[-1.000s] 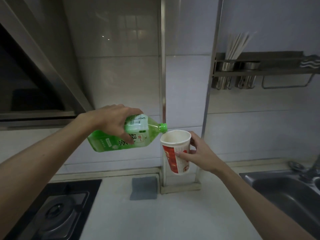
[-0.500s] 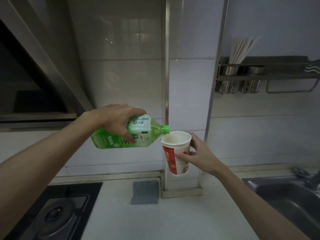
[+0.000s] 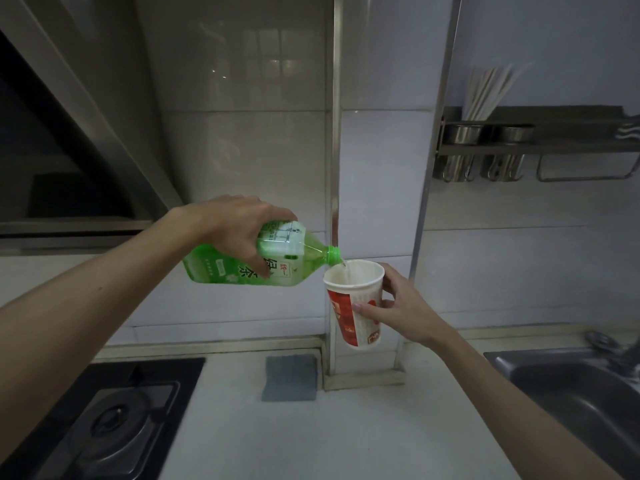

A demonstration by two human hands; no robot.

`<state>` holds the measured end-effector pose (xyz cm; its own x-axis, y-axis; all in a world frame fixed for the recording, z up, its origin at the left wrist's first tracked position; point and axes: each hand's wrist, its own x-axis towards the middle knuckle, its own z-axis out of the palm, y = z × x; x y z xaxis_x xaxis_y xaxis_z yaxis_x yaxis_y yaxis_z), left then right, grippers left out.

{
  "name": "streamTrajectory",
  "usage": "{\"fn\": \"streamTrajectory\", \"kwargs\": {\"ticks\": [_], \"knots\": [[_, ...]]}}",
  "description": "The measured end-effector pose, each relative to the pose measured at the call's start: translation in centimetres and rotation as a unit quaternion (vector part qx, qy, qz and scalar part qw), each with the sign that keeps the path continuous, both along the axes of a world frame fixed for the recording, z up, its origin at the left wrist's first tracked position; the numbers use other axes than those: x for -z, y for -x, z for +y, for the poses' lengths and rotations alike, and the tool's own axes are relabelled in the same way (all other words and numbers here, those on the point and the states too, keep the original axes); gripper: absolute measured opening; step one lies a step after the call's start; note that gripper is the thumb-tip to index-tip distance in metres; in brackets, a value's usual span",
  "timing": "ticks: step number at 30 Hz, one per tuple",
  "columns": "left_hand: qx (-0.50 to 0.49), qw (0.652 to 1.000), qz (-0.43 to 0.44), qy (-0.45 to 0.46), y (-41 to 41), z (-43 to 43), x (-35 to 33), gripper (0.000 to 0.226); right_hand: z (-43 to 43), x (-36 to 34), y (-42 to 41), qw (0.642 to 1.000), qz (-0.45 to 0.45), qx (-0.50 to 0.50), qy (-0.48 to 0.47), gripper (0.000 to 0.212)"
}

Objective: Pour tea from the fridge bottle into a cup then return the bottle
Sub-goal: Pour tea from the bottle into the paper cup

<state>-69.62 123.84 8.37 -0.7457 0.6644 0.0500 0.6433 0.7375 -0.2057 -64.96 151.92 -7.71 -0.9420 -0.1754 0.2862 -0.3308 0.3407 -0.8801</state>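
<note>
My left hand (image 3: 235,225) grips a green tea bottle (image 3: 294,263) from above, and the bottle lies almost on its side, neck pointing right. Its open mouth sits just over the rim of a red-and-white paper cup (image 3: 356,306). A thin stream of tea runs from the mouth into the cup. My right hand (image 3: 401,306) holds the cup by its side, thumb in front and fingers behind, in the air above the counter.
A pale counter (image 3: 311,438) lies below, with a grey pad (image 3: 290,377) by the wall pillar. A gas hob (image 3: 104,424) sits at the lower left, a steel sink (image 3: 575,393) at the right. A utensil rack (image 3: 533,143) hangs on the wall.
The bottle has tipped further, its mouth has come over the cup's rim, and tea now flows into the cup. Both hands have stayed in roughly the same place.
</note>
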Motion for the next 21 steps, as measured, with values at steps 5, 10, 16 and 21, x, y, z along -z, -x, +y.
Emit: {"fn": "streamTrajectory", "kwargs": {"ticks": [5,10,16,21], "knots": [[-0.002,1.0,0.0,-0.001,-0.1,0.1,-0.2,0.084,0.1,0.4,0.0,1.0,-0.005,-0.001,0.004,0.06],[-0.01,1.0,0.004,-0.002,0.0,-0.2,-0.1,0.084,0.4,0.9,0.0,1.0,-0.011,0.007,0.013,0.058],[-0.024,0.999,-0.02,-0.036,0.6,-1.1,0.9,0.08,1.2,1.4,0.0,0.998,-0.019,0.026,0.062,0.055],[-0.049,0.989,-0.063,-0.126,1.3,-2.0,3.3,0.071,2.0,1.5,0.1,0.994,-0.011,0.067,0.087,0.057]]}}
